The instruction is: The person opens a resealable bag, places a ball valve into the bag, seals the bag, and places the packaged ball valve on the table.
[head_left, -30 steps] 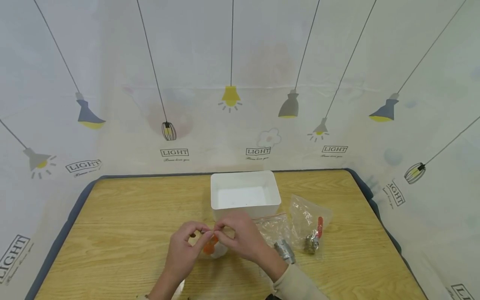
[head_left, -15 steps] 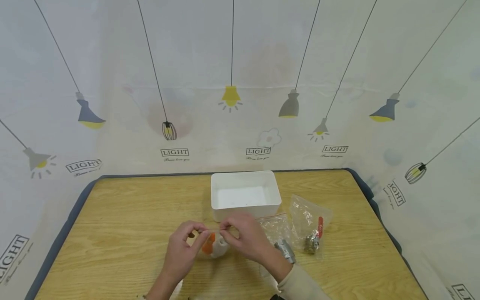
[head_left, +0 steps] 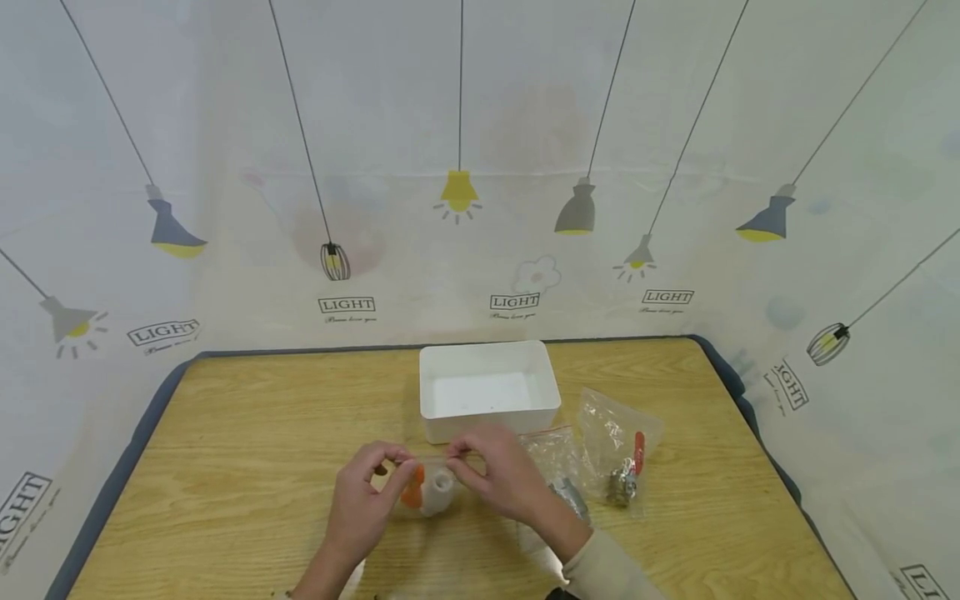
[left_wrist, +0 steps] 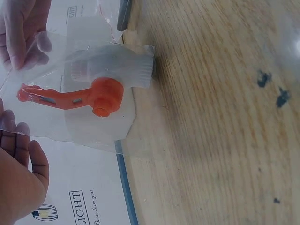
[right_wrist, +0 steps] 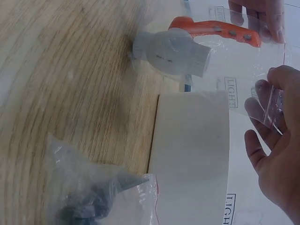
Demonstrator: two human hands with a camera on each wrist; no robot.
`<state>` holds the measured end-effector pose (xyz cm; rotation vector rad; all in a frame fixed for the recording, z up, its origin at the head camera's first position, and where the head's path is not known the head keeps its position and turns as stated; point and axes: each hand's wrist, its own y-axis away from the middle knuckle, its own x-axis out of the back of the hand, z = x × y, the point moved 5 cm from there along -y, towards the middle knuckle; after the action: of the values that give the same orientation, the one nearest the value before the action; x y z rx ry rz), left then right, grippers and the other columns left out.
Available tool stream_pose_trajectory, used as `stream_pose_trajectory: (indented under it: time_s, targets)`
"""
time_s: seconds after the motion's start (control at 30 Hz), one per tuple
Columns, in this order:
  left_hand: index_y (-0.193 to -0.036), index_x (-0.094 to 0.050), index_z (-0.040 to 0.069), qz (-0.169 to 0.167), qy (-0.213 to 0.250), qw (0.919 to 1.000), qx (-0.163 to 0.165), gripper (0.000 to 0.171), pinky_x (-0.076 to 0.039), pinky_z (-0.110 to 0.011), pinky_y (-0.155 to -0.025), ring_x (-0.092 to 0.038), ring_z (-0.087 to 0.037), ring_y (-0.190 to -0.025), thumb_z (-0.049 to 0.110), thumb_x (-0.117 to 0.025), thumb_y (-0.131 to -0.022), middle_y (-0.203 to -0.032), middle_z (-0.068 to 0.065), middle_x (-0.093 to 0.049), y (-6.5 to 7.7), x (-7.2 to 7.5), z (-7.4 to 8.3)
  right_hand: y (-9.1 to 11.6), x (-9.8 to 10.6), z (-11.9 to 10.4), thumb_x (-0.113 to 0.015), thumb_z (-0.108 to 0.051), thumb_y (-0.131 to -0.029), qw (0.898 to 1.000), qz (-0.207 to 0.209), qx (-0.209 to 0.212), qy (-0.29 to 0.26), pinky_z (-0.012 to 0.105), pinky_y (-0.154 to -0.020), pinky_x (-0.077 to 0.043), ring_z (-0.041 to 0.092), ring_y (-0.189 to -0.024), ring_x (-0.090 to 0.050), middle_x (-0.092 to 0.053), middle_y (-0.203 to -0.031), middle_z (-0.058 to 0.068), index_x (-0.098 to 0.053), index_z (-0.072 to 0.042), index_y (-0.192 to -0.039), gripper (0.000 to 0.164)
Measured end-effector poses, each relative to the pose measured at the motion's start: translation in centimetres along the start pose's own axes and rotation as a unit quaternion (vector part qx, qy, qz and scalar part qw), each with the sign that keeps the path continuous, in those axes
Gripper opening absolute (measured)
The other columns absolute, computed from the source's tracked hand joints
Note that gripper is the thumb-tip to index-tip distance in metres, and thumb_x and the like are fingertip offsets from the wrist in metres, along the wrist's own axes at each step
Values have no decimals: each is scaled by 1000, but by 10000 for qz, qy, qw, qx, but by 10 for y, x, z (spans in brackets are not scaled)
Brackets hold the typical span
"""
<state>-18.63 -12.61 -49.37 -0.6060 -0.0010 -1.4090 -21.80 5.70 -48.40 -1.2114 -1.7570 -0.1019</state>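
Note:
A clear zip bag (left_wrist: 98, 129) hangs between both hands over the table, its top edge stretched between them. Inside it sits a white plastic ball valve (head_left: 438, 492) with an orange lever handle (left_wrist: 61, 99). My left hand (head_left: 365, 497) pinches one top corner between thumb and fingers. At the other end of that edge, my right hand (head_left: 501, 475) pinches the bag likewise. In the right wrist view, the valve's body (right_wrist: 171, 51) hangs low in the bag, with the handle along its upper side.
Just beyond the hands stands a white bin (head_left: 491, 423). To the right lies a zip bag with a grey metal fitting (head_left: 570, 496), partly behind the right forearm. Farther right, another bag (head_left: 611, 425) holds a metal valve with a red handle (head_left: 639, 454).
My right hand has moved a little to the right, away from the left, drawing the bag's top edge out wider. More of the white valve now shows between the hands.

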Motion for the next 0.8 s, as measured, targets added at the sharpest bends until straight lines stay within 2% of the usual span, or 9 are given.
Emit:
stream_pose_trajectory:
  time_s: [0.17, 0.37, 0.57, 0.63, 0.8]
  targets:
    - [-87, -67, 19, 10, 32, 10000, -48, 13, -47, -27, -72, -60, -3, -84, 9, -75, -84, -87, 7, -70, 0, 1, 0, 7, 3, 8, -66, -22, -92, 9999, 37, -90, -34, 27, -81, -50, 3, -84, -61, -68, -86, -10, -67, -19, -89, 5]
    - [-87, -68, 15, -1, -22, 10000, -26, 11, -47, -26, -72, -60, -4, -84, 6, -74, -84, -87, 1, -71, 1, 1, 3, 15, 9, 17, -65, -19, -93, 9992, 23, -92, -388, 30, -77, -53, 5, -82, -61, -67, -86, -7, -67, -16, -91, 4]
    - [-85, -67, 6, 98, -49, 9999, 130, 10, -47, -27, -70, -61, -7, -81, -1, -72, -83, -84, -9, -71, 0, 1, 8, 23, 11, 27, -66, -24, -94, 9963, -150, -666, -524, 29, -78, -54, 3, -85, -61, -66, -89, -10, -65, -19, -92, 5]
    - [-85, -67, 7, 110, -21, 9999, 123, 10, -46, -26, -70, -62, -6, -81, -1, -72, -83, -85, -8, -72, 0, 2, 8, 27, 12, 30, -66, -24, -94, 9953, -95, -787, -563, 28, -76, -53, 2, -85, -61, -66, -89, -10, -64, -19, -93, 5]
    - [-87, -68, 14, 93, 210, 9997, 33, 11, -47, -24, -71, -62, -5, -81, 4, -72, -85, -86, -2, -73, 1, 3, 1, 31, 15, 32, -64, -20, -95, 9940, 39, -583, -929, 29, -75, -53, 5, -85, -60, -66, -89, -6, -65, -16, -93, 5]
